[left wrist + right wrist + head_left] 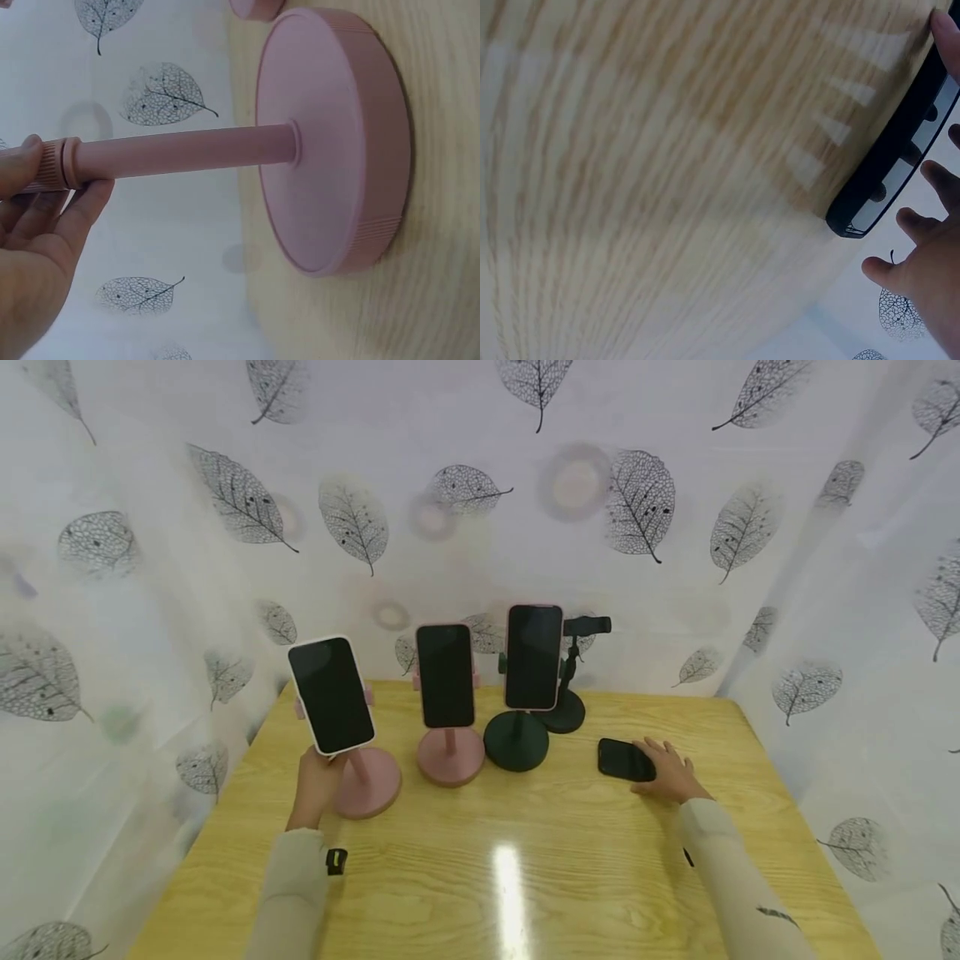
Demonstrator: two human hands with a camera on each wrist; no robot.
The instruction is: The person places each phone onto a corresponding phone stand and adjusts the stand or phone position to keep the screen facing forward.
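Note:
My left hand [318, 783] grips the ribbed collar on the post of the leftmost pink phone stand [187, 150], its fingers and thumb round it in the left wrist view. That stand holds a phone in a white case [332, 695], tilted sideways, with a dark screen. On the right of the table, my right hand [667, 772] is at the right end of a black phone [619, 759] lying flat. In the right wrist view the thumb [946, 43] touches the phone's edge, and the other fingers are spread out, with reflections in the screen.
A second pink stand [451, 758] holds a dark-screened phone [446, 677]. Beside it, a dark green stand [517, 743] carries another phone [533, 657]. Behind that stands a black stand [564, 713] without a phone. A leaf-patterned curtain [480, 577] surrounds the wooden table [570, 860].

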